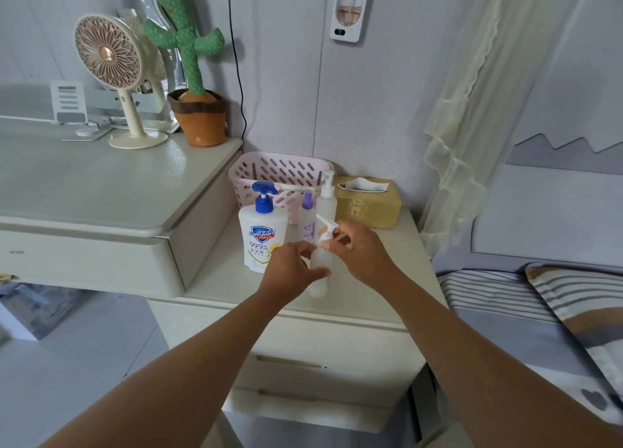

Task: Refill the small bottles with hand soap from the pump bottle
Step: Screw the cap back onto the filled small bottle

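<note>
Head camera, looking down: both hands meet over the front of the nightstand (381, 299) on one small frosted bottle (318, 280). The left hand (291, 269) curls round its body from the left. The right hand (365, 252) comes in from the right and pinches the collar under the white pump head (324, 227). The bottle's long axis runs near upright, with the top tipped slightly left. Whether its base rests on the top or hangs just above it I cannot tell.

Judging by the grip, the pump head is due to be unscrewed, so the twist would turn about that upright axis, the left hand holding the body fast.

The Safeguard pump bottle (261, 242) stands just left of the left hand and behind it, nearer that hand than the right. Behind the held bottle stand a purple-capped bottle (307, 216) and a tall frosted bottle (326, 200), close together. A pink basket (269, 169) sits behind these, with a tissue box (371, 206) to its right. All of them crowd the space behind the hands; the near edge lies free.
</note>
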The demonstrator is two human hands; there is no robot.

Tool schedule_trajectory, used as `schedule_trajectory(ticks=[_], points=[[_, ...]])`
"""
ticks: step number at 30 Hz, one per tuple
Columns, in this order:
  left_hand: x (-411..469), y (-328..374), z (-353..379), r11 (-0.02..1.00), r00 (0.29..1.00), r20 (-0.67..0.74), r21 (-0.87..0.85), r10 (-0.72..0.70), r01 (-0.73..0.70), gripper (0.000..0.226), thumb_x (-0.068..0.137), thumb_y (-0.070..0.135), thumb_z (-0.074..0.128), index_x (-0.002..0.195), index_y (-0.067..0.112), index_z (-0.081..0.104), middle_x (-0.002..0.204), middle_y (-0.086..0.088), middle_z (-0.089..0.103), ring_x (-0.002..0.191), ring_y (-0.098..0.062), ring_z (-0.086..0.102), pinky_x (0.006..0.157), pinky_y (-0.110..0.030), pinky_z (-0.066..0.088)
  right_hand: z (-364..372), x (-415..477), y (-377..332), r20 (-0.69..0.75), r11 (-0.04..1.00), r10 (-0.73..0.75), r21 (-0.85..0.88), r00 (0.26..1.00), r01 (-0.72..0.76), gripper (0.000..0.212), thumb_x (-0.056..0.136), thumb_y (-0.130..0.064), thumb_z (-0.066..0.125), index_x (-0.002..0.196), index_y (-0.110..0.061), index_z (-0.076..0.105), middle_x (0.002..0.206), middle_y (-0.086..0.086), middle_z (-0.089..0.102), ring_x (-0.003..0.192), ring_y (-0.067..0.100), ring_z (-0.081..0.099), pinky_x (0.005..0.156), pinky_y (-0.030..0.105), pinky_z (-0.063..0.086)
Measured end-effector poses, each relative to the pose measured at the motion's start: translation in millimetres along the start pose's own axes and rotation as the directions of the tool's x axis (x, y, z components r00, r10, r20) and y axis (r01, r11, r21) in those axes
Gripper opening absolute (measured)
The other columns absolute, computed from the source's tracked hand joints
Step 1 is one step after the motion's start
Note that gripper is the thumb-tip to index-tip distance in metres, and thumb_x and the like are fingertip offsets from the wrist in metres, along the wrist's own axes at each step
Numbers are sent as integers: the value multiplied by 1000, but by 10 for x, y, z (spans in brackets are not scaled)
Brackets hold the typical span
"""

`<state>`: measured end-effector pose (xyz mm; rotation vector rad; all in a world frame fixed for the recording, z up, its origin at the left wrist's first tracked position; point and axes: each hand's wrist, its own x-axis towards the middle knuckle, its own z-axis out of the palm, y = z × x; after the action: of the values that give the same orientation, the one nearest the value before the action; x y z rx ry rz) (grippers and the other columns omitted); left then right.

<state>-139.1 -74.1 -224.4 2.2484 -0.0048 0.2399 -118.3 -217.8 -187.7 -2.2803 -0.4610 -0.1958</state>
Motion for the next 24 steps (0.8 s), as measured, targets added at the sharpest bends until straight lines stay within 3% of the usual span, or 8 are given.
schedule_trajectory(ticks=[4, 10, 14, 20, 24], points=[[15, -16, 10, 1000, 1000, 16, -5, 9, -9, 43, 68, 31, 82, 106, 16, 67, 89, 9, 64, 67, -3, 57, 62, -13, 42, 24, 14, 24, 20, 1000, -3, -14, 1000, 3, 26, 90, -27, 60, 108, -8, 60, 103, 2, 58, 90, 12, 55, 70, 15, 43], [17, -29, 21, 1000, 1000, 18, -11, 17, -17, 43, 68, 32, 82, 106, 16, 67, 88, 10, 62, 71, -8, 60, 65, -16, 43, 14, 15, 48, 72, 1000, 1, -21, 997, 1, 27, 93, -28, 55, 112, -9, 59, 110, 7, 59, 95, 15, 55, 81, 25, 44], [24, -41, 22, 1000, 999, 15, -8, 29, -29, 39, 68, 32, 83, 100, 15, 69, 86, 8, 64, 69, -7, 58, 63, -15, 40, 20, 21, 76, 80, 999, -33, -28, 996, 36, 28, 91, -26, 58, 114, -10, 61, 107, 5, 59, 93, 14, 56, 73, 17, 43], [39, -55, 27, 999, 999, 29, -15, 33, -32, 39, 68, 32, 82, 102, 18, 70, 89, 7, 68, 70, -5, 57, 63, -14, 41, 75, 27, 132, -39, 999, 24, 27, 999, -23, 27, 75, -41, 74, 90, -20, 63, 85, -7, 64, 75, 7, 59, 64, 19, 45], [45, -47, 29, 1000, 999, 43, -20, 19, -18, 40, 69, 32, 82, 103, 16, 69, 90, 6, 67, 72, -6, 57, 67, -17, 42, 34, 39, 110, 19, 1000, -12, 13, 1000, 11, 34, 81, -37, 70, 110, -23, 62, 93, -10, 60, 76, 7, 52, 71, 23, 46]])
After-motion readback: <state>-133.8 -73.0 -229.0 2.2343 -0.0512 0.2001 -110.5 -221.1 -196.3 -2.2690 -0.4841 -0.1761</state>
